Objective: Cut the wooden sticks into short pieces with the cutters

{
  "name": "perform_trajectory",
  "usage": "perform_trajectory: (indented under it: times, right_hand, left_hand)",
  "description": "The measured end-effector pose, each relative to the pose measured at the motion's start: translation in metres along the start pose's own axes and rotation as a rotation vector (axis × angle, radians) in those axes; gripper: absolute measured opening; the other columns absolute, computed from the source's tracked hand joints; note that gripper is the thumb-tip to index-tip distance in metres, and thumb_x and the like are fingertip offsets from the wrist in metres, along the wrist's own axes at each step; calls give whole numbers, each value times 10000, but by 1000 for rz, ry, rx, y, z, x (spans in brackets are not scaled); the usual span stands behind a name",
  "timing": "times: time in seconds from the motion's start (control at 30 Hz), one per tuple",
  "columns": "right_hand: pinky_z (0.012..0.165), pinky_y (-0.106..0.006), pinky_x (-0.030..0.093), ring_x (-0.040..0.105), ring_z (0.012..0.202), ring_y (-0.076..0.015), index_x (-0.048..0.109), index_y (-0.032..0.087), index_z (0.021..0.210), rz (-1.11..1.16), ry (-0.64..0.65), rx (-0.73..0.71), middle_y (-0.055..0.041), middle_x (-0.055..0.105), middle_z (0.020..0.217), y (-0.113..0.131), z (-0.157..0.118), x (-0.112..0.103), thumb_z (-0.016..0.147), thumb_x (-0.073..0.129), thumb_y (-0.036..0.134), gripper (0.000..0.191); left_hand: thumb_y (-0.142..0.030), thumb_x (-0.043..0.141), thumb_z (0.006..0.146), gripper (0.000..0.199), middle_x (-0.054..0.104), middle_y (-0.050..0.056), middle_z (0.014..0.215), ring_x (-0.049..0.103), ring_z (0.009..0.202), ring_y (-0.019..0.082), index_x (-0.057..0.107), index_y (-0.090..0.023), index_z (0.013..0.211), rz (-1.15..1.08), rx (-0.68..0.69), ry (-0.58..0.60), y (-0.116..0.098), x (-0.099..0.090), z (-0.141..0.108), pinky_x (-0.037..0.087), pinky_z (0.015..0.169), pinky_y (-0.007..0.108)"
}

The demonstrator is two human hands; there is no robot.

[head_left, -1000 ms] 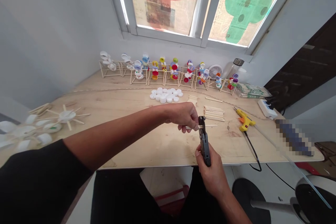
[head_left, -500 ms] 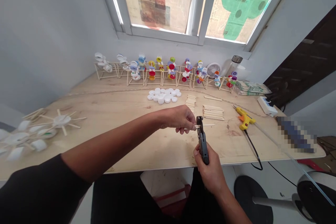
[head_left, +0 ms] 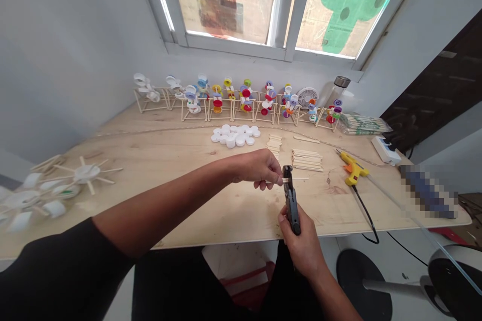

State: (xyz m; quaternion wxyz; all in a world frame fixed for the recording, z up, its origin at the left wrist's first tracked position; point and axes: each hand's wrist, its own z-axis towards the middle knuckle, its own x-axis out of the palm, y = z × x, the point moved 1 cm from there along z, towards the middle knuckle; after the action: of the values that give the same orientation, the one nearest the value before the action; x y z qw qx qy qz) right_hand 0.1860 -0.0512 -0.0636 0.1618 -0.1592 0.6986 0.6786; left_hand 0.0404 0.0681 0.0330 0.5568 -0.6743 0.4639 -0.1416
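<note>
**Head view drifts slightly, grip unchanged**

Close together, the left hand (head_left: 258, 170) pinches a wooden craft stick (head_left: 297, 178) lying across the jaws of black cutting pliers (head_left: 291, 200), clenched in the right hand (head_left: 301, 246), above the tabletop (head_left: 211, 220) near its front edge, left of a yellow glue gun (head_left: 353, 170).

A hand could pass between the stick piles (head_left: 307, 160) to the back edge of the desk (head_left: 161, 129); bottle caps (head_left: 235, 135) and a glue gun (head_left: 353, 170) flank them.

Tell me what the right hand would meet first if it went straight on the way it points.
The wooden stick held by the left hand, it seems; the black pliers in the right hand look to touch it.
</note>
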Motion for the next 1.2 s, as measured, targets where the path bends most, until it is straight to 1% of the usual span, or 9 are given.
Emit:
perform_trajectory:
  times: [0.13,0.37,0.47,0.63,0.87,1.03,1.2]
  right_hand:
    - [450,-207,316,415,467,-106,500,200,811,-15,-7,-9,64,412,539,0,0,0,804,474,290,94]
    - [466,-212,330,436,487,-114,511,194,867,19,20,15,62,429,545,2,-2,-1,802,479,307,135]
    - [479,-215,339,441,501,-118,516,191,894,19,24,19,60,432,553,2,-3,-1,804,480,322,163]
    - [524,-224,369,474,547,-126,517,192,948,28,45,1,44,483,615,4,-3,-3,805,484,329,201]
    - [566,-232,390,504,582,-135,517,182,980,30,77,-26,35,512,631,11,-7,-6,813,471,334,229]
    - [552,-229,389,502,576,-135,528,172,972,24,61,-38,29,517,630,11,-7,-6,808,475,345,244]
    - [515,-228,376,479,528,-133,534,170,944,-7,25,-26,38,486,582,6,-6,-3,814,460,365,245]
  left_hand:
    - [-233,600,665,115,559,-20,494,500,439,80,609,-120,640,14,5,-6,-1,0,-1,365,400,186]
    - [-228,597,656,109,557,-21,487,499,433,77,614,-122,634,41,7,-16,-1,1,0,365,395,181]
    - [-224,595,650,104,557,-23,489,501,436,81,621,-124,647,29,12,-14,-1,2,0,364,392,183]
    - [-204,583,643,91,542,-27,476,488,422,79,618,-120,639,-7,-4,-17,-2,4,-2,349,379,184]
    - [-193,586,629,80,537,-29,463,477,414,72,618,-120,625,-30,-20,-21,-3,5,-3,338,382,178]
    - [-188,585,631,78,537,-28,456,473,408,67,616,-118,617,-28,-20,-25,-5,7,-4,340,387,174]
    - [-185,585,631,73,541,-26,461,484,416,76,614,-118,623,-24,-20,-37,-6,8,-6,339,381,178]
